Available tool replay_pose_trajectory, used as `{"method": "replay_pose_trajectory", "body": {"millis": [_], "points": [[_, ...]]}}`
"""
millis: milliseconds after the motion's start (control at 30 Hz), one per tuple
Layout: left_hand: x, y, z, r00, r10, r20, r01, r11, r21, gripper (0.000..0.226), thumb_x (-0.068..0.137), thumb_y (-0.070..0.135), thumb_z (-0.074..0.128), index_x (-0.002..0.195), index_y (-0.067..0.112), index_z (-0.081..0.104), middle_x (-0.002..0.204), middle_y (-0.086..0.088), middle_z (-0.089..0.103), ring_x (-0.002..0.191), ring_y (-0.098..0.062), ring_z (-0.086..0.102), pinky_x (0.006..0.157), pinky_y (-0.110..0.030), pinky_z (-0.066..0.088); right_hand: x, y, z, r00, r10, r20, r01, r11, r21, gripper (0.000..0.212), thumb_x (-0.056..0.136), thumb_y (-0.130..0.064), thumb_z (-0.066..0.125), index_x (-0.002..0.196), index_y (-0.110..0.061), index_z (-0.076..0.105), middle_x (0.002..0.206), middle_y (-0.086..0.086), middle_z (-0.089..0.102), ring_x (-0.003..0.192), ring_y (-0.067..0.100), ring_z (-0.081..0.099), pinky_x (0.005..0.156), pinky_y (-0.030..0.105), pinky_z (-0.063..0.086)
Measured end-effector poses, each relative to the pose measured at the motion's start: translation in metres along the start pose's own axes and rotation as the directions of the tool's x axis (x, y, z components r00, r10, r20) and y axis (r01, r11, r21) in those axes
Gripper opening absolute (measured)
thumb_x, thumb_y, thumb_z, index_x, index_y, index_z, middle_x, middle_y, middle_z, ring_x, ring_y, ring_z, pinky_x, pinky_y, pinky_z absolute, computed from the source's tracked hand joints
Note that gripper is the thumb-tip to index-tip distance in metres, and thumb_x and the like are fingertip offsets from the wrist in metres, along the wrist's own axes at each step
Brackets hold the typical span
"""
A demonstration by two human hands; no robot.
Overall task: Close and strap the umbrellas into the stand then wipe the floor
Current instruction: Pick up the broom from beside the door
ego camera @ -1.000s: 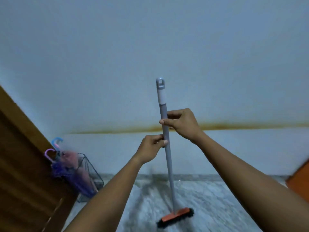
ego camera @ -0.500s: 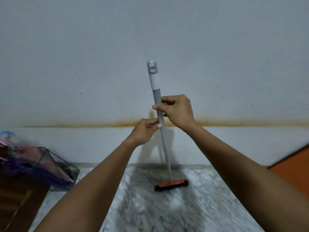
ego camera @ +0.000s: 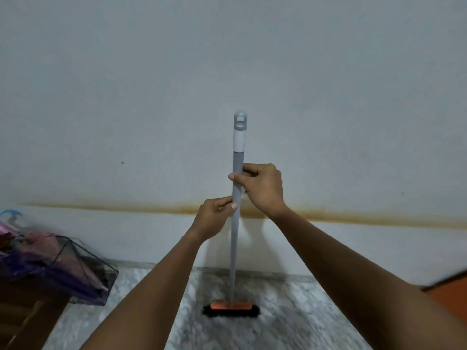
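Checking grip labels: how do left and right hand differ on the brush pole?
Height: the right hand grips the brush pole higher up; the left hand sits just below it.
Side: the right hand comes from the pole's right, its thumb crossing the front; the left hand comes from the left.
Grip: the right hand wraps the pole; the left hand looks more like a fingertip pinch.
Shared: both are bare and closed on the same near-upright pole.

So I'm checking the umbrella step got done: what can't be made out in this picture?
Head view only:
- Umbrellas: cut off by the left edge and blurred; any strap is unreadable.
- Wire stand: its left part is out of frame.
- Brush head: bristles smeared by blur; floor contact unclear.
- Left hand and right hand: palms hidden behind the pole.
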State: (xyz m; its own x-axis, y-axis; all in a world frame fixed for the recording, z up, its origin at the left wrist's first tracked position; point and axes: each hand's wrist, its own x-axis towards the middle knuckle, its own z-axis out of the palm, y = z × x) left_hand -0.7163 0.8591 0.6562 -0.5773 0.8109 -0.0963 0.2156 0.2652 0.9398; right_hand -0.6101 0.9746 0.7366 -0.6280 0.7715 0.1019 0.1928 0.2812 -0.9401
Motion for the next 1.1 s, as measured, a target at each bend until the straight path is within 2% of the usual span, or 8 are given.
{"method": "replay_pose_trajectory", "body": {"millis": [133,233,333,533,700,800,1000,1100], "points": [[0.008,0.004,-0.004,0.998,-0.026,-0.055,0.028,0.999,0.036,0.018,0.096,0.028,0.066,0.105,0.017,0.077,0.084,0.013,0.075,0.081,-0.005,0.067,0.075,-0.022,0.049,0.012,-0.003,0.010,1.000,0.011,0.011,-0.011,1.000,-0.027,0.031,0.078,-0.043,0.080,0.085,-0.013,0.076,0.074,0.001,0.075,0.074,0.023,0.071,0.073,0.042,0.061],[0.016,0.007,-0.004,0.991,-0.034,-0.127,0.047,0.994,0.097,0.019,0.095,0.029,0.065,0.081,0.019,0.072,0.060,0.015,0.061,0.062,-0.005,0.055,0.065,-0.024,0.044,0.022,0.000,0.017,0.999,0.024,0.044,-0.024,1.000,-0.011,0.044,0.075,-0.050,0.078,0.079,-0.007,0.072,0.070,0.009,0.069,0.060,0.021,0.058,0.067,0.043,0.056],[0.022,0.006,-0.004,0.986,-0.033,-0.166,0.053,0.992,0.116,0.024,0.093,0.032,0.063,0.071,0.021,0.068,0.061,0.008,0.061,0.065,-0.015,0.058,0.067,-0.029,0.044,0.032,0.004,0.020,0.996,0.043,0.076,-0.045,0.999,0.026,0.061,0.067,-0.061,0.075,0.080,-0.001,0.068,0.077,0.020,0.066,0.061,0.016,0.051,0.070,0.049,0.057],[0.025,0.002,-0.004,0.974,-0.004,-0.227,0.027,0.995,0.099,0.031,0.085,0.042,0.062,0.089,0.015,0.076,0.081,-0.007,0.074,0.081,-0.025,0.070,0.076,-0.039,0.057,0.042,0.002,0.018,0.987,0.070,0.144,-0.079,0.995,0.057,0.035,0.081,-0.035,0.079,0.084,-0.001,0.072,0.081,0.024,0.066,0.062,0.014,0.051,0.066,0.030,0.047],[0.035,0.005,-0.006,0.975,-0.052,-0.217,0.080,0.989,0.126,0.036,0.093,0.035,0.062,0.087,0.000,0.068,0.080,-0.019,0.068,0.067,-0.017,0.055,0.060,-0.020,0.044,0.047,0.003,0.022,0.988,0.086,0.127,-0.092,0.995,0.041,0.033,0.083,-0.037,0.078,0.081,-0.004,0.073,0.076,0.020,0.066,0.061,0.013,0.051,0.064,0.029,0.047],[0.038,0.007,-0.007,0.971,-0.077,-0.226,0.107,0.986,0.124,0.032,0.096,0.028,0.062,0.087,-0.002,0.067,0.077,-0.019,0.065,0.064,-0.017,0.053,0.049,-0.010,0.038,0.050,0.001,0.023,0.988,0.097,0.124,-0.100,0.995,0.023,0.029,0.084,-0.034,0.077,0.079,-0.007,0.074,0.063,0.005,0.060,0.059,0.012,0.050,0.063,0.028,0.045],[0.038,0.009,-0.008,0.966,-0.041,-0.255,0.076,0.989,0.127,0.016,0.094,0.029,0.065,0.088,0.016,0.072,0.070,0.006,0.067,0.073,-0.014,0.064,0.067,-0.025,0.047,0.053,0.000,0.024,0.989,0.093,0.117,-0.094,0.996,0.005,0.029,0.082,-0.036,0.079,0.077,-0.008,0.075,0.064,0.001,0.062,0.060,0.012,0.051,0.063,0.028,0.045],[0.038,0.011,-0.009,0.968,-0.049,-0.248,0.082,0.989,0.125,0.016,0.094,0.030,0.065,0.094,0.017,0.074,0.078,0.005,0.072,0.087,-0.015,0.070,0.074,-0.029,0.051,0.055,0.000,0.025,0.990,0.084,0.117,-0.082,0.996,-0.019,0.035,0.082,-0.038,0.079,0.079,-0.003,0.074,0.068,0.011,0.065,0.061,0.013,0.049,0.062,0.028,0.043]]}}
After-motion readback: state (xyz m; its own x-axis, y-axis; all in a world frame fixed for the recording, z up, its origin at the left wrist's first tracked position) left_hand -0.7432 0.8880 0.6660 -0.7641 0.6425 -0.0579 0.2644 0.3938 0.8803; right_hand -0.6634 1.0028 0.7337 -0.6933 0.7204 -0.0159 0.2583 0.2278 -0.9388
